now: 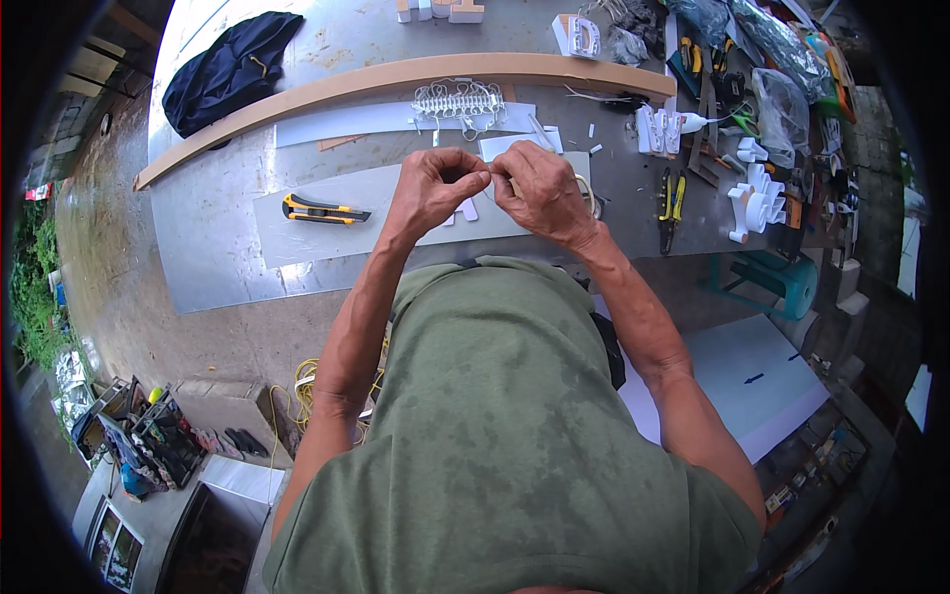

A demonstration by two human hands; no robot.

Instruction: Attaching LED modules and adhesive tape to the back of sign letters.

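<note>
My left hand (433,186) and my right hand (539,190) meet fingertip to fingertip above a grey metal worktable (213,252). Between the pinched fingers is something very small and pale, too small to tell what it is. Under the hands lies a pale grey sheet strip (327,230) with small white pieces (467,211) on it. A roll of tape (584,188) sits partly hidden behind my right hand. A yellow-and-black utility knife (325,210) lies on the sheet, left of my left hand.
A long curved wooden strip (396,75) crosses the table, a dark blue cloth (233,67) beyond it. A bundle of white wired modules (458,101) lies behind the hands. Yellow pliers (671,203), white letter shapes (757,198) and plastic bags crowd the right. A white board (752,381) lies below.
</note>
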